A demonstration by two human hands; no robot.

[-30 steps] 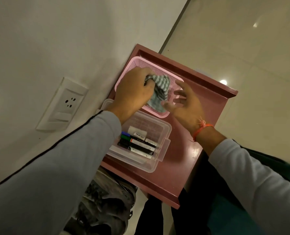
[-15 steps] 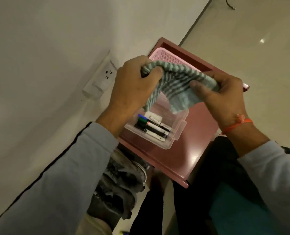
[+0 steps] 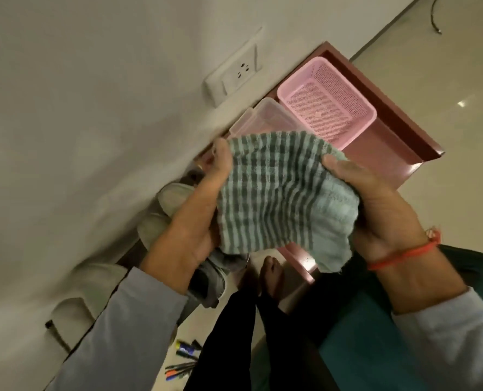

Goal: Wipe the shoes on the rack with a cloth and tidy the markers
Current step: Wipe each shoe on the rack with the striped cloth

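Note:
A green striped cloth [image 3: 279, 193] hangs spread between my two hands above the rack. My left hand [image 3: 198, 210] grips its left edge and my right hand [image 3: 375, 204] grips its right edge. Below the cloth stands the pink rack [image 3: 387, 153] against the wall. Pale and grey shoes [image 3: 166, 201] sit on the lower shelves, partly hidden by my left arm. Several loose markers [image 3: 182, 359] lie on the floor near my feet.
An empty pink mesh basket [image 3: 327, 103] and a clear plastic box [image 3: 262, 117] sit on the rack's top. A white wall socket [image 3: 234, 71] is on the wall to the left. Tiled floor lies to the right.
The cloth came out of the pink basket. Both hands have lifted it toward me and spread it wider. The view has pulled back, and markers on the floor now show.

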